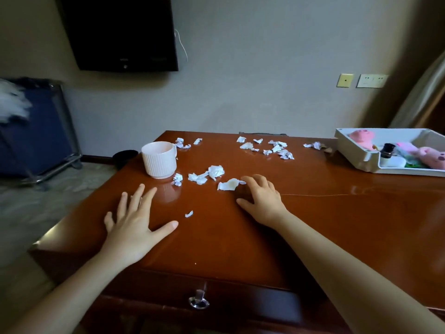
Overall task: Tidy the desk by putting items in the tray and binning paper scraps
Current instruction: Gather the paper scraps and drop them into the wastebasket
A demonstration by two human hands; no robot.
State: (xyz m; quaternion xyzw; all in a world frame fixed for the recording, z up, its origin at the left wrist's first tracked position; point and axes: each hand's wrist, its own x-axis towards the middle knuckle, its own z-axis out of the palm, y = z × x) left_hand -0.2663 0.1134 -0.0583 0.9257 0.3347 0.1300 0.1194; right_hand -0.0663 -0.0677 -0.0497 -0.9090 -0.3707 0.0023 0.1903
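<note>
Head view: my right hand (261,201) cups, empty, to rake the scrap (228,184) touching its fingertips; left hand (134,222) lies flat, splayed, bracing.

No lettering can be read anywhere. The dark screen (120,32) at the upper left of the frame carries a small pale mark on its lower bezel, too blurred to make out. The yellowish wall plate (344,80) at the upper right shows a small dark triangle sign, and the white socket plate (372,81) beside it bears no legible print.
</note>
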